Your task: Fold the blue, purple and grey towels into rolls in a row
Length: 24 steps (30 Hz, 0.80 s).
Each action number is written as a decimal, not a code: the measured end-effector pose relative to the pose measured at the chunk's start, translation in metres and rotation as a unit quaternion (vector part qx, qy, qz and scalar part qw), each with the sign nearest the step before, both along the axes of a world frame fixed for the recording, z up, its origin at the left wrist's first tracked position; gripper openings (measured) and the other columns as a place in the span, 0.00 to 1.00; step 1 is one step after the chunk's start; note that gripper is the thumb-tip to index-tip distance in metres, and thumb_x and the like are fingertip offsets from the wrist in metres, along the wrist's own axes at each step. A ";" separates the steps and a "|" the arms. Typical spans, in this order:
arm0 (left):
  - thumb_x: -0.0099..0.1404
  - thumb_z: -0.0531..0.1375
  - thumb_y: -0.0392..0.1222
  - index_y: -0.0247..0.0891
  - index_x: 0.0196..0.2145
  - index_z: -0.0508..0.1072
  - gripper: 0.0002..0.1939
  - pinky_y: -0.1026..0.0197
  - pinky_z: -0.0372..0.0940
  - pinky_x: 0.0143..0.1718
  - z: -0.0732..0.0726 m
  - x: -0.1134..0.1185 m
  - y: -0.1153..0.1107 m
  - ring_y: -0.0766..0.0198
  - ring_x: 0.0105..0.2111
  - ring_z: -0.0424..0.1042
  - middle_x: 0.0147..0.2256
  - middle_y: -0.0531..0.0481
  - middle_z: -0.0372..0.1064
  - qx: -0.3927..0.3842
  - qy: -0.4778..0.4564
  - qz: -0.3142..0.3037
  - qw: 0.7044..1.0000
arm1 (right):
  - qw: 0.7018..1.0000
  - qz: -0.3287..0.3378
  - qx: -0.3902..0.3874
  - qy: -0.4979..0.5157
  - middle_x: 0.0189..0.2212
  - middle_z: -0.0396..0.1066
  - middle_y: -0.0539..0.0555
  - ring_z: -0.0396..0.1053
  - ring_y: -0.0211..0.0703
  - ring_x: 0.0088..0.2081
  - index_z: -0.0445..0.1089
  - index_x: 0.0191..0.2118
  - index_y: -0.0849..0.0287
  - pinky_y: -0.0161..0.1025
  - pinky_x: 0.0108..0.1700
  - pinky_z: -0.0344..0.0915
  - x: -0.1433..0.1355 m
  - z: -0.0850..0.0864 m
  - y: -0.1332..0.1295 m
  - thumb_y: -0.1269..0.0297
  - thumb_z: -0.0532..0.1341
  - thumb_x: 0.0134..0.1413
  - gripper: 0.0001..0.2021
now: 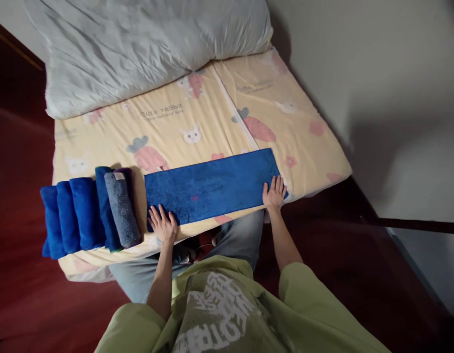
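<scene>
A long blue towel (212,184) lies flat as a strip along the near edge of the patterned bed cover (212,127). Resting on its left end is my left hand (163,224), palm down with the fingers apart. My right hand (274,193) lies on the right end in the same way, fingers spread. Neither hand grips anything. To the left of the towel, several rolled blue towels (85,213) stand side by side, with a grey-blue rolled towel (122,208) at their right end and a purple one partly hidden behind it.
A large pale grey pillow or cushion (149,44) covers the far side of the bed. A bare wall (377,73) rises on the right. Dark red floor (17,196) shows around the bed, and my knees are against its near edge.
</scene>
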<state>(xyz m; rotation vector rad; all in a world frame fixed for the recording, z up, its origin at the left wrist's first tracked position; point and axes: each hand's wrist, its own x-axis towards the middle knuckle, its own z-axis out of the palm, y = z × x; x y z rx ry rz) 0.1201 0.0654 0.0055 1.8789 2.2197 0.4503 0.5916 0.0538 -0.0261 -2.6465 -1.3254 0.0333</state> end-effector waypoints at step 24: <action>0.52 0.76 0.47 0.37 0.33 0.70 0.20 0.62 0.67 0.42 0.017 0.205 -0.061 0.65 0.38 0.75 0.37 0.49 0.74 -0.229 -0.754 0.294 0.541 | 0.850 0.428 -0.191 0.239 0.43 0.80 0.58 0.78 0.43 0.42 0.80 0.45 0.61 0.35 0.46 0.71 -0.140 0.064 0.286 0.67 0.74 0.48 0.16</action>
